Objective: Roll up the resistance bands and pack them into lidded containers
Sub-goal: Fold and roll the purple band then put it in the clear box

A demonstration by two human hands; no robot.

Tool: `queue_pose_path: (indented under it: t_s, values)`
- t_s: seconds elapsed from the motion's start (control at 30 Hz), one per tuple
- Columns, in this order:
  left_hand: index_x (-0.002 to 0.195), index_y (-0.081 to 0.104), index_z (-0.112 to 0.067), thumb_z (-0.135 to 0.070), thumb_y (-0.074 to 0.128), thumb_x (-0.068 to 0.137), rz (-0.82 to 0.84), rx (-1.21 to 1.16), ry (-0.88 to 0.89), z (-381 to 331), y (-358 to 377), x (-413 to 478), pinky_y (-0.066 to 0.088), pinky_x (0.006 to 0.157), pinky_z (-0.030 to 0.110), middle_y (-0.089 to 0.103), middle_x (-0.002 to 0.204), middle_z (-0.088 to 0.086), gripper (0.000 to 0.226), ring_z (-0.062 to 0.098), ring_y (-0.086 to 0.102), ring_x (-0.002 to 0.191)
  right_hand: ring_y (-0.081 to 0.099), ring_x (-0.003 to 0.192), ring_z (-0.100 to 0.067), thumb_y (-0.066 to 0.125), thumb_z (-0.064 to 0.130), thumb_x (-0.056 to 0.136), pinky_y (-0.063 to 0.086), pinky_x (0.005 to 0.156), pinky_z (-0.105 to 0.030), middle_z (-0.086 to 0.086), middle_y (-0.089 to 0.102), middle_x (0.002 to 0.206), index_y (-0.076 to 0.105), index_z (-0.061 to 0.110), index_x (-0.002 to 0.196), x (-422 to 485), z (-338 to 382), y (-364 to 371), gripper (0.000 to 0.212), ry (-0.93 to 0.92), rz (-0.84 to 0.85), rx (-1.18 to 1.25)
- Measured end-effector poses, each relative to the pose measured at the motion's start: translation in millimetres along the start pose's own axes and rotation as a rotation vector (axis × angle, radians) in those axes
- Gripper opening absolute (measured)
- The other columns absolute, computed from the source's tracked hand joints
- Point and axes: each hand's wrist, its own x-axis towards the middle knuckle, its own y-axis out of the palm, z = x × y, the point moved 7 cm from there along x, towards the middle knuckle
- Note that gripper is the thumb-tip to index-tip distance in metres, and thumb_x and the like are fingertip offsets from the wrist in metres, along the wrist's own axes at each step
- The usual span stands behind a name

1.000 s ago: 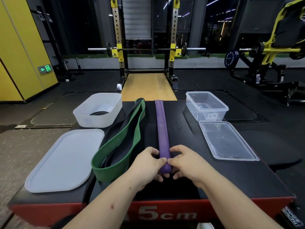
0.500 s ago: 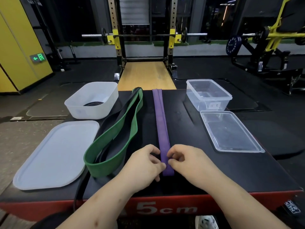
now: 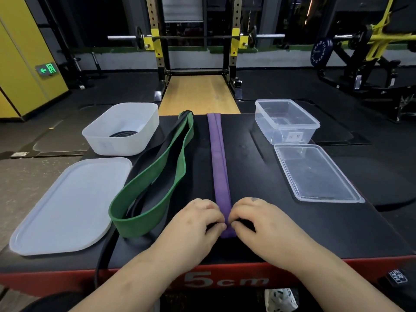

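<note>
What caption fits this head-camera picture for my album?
Left hand and right hand pinch the purple band at its near end, beside the green band.

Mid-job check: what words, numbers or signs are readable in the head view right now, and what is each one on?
"5cm": red front edge of the platform.
No words, only an arrow and a running figure: green exit sign on the yellow wall.
Too small to read: sticker on the clear container.
Blurred: rim lettering on the blue weight plate.
Partly cut off, unreadable: black tag at the platform's right corner.
</note>
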Motion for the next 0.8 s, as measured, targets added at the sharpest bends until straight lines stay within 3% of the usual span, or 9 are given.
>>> queue_pose_path:
  t_s: [0.17,0.3,0.53,0.67,0.8]
  values:
    - [0.097,0.069,-0.031,-0.032,0.058,0.093,-0.020,-0.014,0.068,-5.3,0.2,-0.8,0.039,0.093,0.016,0.060,0.101,-0.019,0.012,0.003,0.055,0.099,0.046,0.121,0.006,0.065,0.043,0.093,0.032,0.102,-0.008,0.030,0.056,0.121,0.074,0.039,0.107,-6.1,-2.8,1.3,0.017,-0.024,0.049,0.019]
    - [0.101,0.071,-0.034,-0.049,0.062,0.091,0.037,-0.022,0.043,-2.7,3.8,-4.8,0.036,0.096,0.013,0.054,0.106,-0.021,0.020,0.002,0.051,0.107,0.043,0.122,0.008,0.067,0.040,0.095,0.028,0.100,-0.003,0.028,0.055,0.122,0.077,0.039,0.106,-5.9,-5.5,4.3,0.015,-0.012,0.036,0.022]
    - [0.097,0.072,-0.034,-0.051,0.066,0.087,0.026,-0.002,0.059,-0.9,4.3,-4.5,0.038,0.096,0.015,0.052,0.107,-0.024,0.020,-0.001,0.050,0.106,0.047,0.119,0.002,0.068,0.041,0.090,0.038,0.101,-0.016,0.027,0.056,0.116,0.065,0.039,0.099,-8.1,-3.0,0.1,0.010,-0.002,0.021,0.047]
    - [0.096,0.073,-0.033,-0.050,0.064,0.089,0.008,-0.012,0.071,-1.4,4.6,-5.5,0.043,0.095,0.022,0.053,0.106,-0.024,0.020,0.001,0.053,0.104,0.040,0.123,0.004,0.073,0.052,0.086,0.036,0.101,-0.014,0.031,0.050,0.121,0.067,0.039,0.101,-8.1,-4.9,3.8,0.021,0.025,0.074,0.034]
    - [0.096,0.073,-0.033,-0.051,0.062,0.088,-0.008,0.004,0.073,-3.3,4.5,-6.5,0.042,0.095,0.019,0.054,0.106,-0.024,0.022,-0.001,0.053,0.103,0.040,0.118,0.003,0.075,0.051,0.086,0.036,0.101,-0.018,0.029,0.050,0.120,0.069,0.038,0.100,-3.9,-5.5,7.2,0.020,0.016,0.081,0.017]
